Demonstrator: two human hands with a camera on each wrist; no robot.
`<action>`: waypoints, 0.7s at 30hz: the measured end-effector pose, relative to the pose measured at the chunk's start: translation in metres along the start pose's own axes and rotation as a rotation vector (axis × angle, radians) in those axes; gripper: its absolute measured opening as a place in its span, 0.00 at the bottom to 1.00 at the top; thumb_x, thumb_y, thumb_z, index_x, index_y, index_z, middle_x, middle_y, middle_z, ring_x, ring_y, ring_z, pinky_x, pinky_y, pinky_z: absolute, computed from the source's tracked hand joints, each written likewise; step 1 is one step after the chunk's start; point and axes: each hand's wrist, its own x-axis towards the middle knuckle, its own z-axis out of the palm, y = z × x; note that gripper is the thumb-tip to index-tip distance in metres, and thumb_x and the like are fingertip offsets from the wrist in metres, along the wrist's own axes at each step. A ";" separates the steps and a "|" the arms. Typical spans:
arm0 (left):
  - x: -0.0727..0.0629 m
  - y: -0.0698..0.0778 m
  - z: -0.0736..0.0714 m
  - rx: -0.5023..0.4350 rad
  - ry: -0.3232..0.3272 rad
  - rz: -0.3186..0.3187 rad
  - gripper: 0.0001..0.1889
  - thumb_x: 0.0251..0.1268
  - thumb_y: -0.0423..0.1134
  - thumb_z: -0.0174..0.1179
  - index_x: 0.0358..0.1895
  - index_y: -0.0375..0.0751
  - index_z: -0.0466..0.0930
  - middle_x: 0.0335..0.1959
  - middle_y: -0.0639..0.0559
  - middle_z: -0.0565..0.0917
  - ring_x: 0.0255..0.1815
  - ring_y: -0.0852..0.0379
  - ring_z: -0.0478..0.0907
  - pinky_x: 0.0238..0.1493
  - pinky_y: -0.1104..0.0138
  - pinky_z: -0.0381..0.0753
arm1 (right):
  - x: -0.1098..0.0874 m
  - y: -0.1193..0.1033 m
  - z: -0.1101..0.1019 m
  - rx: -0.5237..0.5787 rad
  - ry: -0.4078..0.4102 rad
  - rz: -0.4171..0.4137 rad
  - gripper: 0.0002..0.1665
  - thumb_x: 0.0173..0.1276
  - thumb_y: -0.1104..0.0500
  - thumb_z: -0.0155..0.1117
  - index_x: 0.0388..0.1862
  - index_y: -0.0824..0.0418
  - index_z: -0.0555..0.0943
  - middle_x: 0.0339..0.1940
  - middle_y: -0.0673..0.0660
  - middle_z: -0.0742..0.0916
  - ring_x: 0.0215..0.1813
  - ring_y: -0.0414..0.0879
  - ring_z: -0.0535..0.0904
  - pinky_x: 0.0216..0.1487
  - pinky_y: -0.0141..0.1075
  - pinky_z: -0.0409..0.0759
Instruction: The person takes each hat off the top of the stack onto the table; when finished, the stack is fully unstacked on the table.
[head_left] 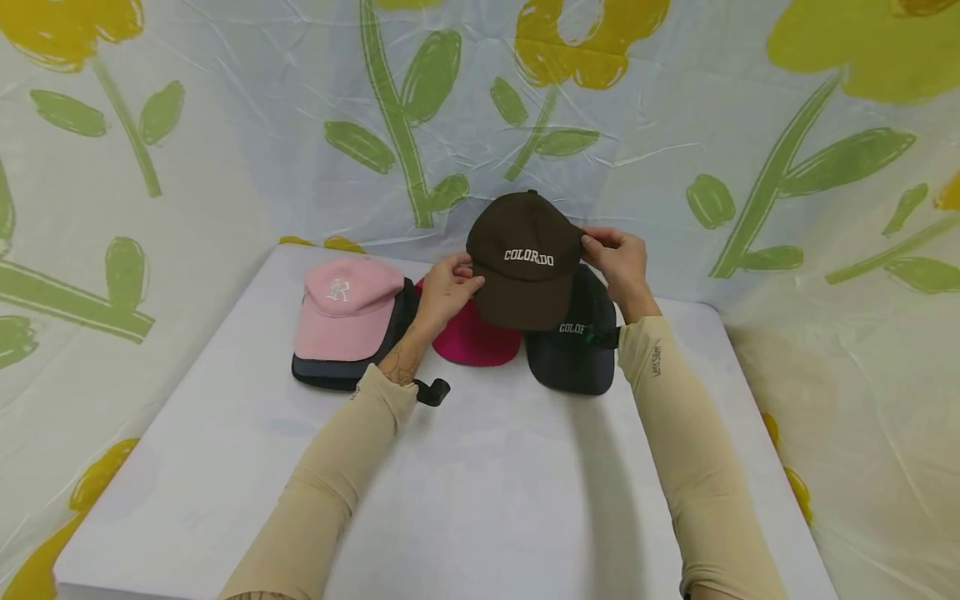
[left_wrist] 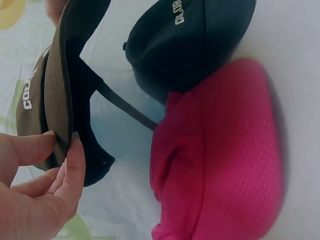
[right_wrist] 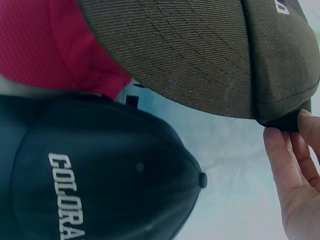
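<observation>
Both hands hold up a brown baseball cap with white lettering, its brim toward me. The left hand pinches the cap's edge beside the brim, thumb on one face and fingers on the other, as the left wrist view shows. On the other side, the right hand pinches the lower rim of the crown. Below the brown cap lie a magenta cap, partly covered in the head view, and a dark navy cap with white lettering. In the left wrist view, a loose strap hangs from the brown cap.
Left of the hands, a pink cap rests on top of dark caps on the white table. A flower-printed sheet hangs behind the table and along its sides.
</observation>
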 end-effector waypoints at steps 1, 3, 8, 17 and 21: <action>0.001 0.000 0.002 -0.005 -0.003 0.001 0.24 0.67 0.33 0.65 0.65 0.31 0.75 0.50 0.38 0.82 0.50 0.47 0.81 0.41 0.68 0.81 | 0.000 0.000 -0.002 0.005 0.004 0.005 0.18 0.71 0.62 0.66 0.57 0.69 0.83 0.42 0.52 0.84 0.39 0.37 0.85 0.58 0.39 0.83; 0.002 0.000 0.006 -0.018 -0.012 0.000 0.25 0.66 0.32 0.66 0.65 0.31 0.75 0.50 0.38 0.82 0.49 0.47 0.81 0.40 0.68 0.82 | 0.001 0.001 -0.006 0.014 0.010 0.013 0.18 0.71 0.62 0.66 0.57 0.69 0.83 0.41 0.52 0.84 0.39 0.37 0.85 0.58 0.40 0.83; 0.002 0.001 0.018 -0.032 -0.017 0.009 0.24 0.65 0.31 0.66 0.64 0.31 0.76 0.48 0.37 0.82 0.47 0.47 0.82 0.38 0.70 0.81 | 0.008 0.007 -0.018 0.059 0.022 0.015 0.17 0.69 0.63 0.68 0.55 0.69 0.84 0.38 0.51 0.84 0.38 0.38 0.85 0.51 0.34 0.85; 0.001 0.010 0.040 -0.055 -0.046 0.001 0.26 0.65 0.31 0.67 0.66 0.32 0.75 0.50 0.37 0.82 0.48 0.47 0.82 0.44 0.66 0.84 | 0.011 0.011 -0.041 0.104 0.048 0.016 0.14 0.69 0.65 0.67 0.52 0.68 0.85 0.37 0.50 0.86 0.38 0.38 0.85 0.43 0.29 0.86; 0.001 0.014 0.052 -0.062 -0.066 0.018 0.26 0.65 0.30 0.66 0.66 0.32 0.74 0.49 0.37 0.81 0.46 0.48 0.82 0.43 0.67 0.84 | 0.011 0.012 -0.053 0.089 0.064 0.016 0.16 0.69 0.65 0.67 0.54 0.69 0.84 0.39 0.50 0.85 0.40 0.38 0.85 0.44 0.28 0.85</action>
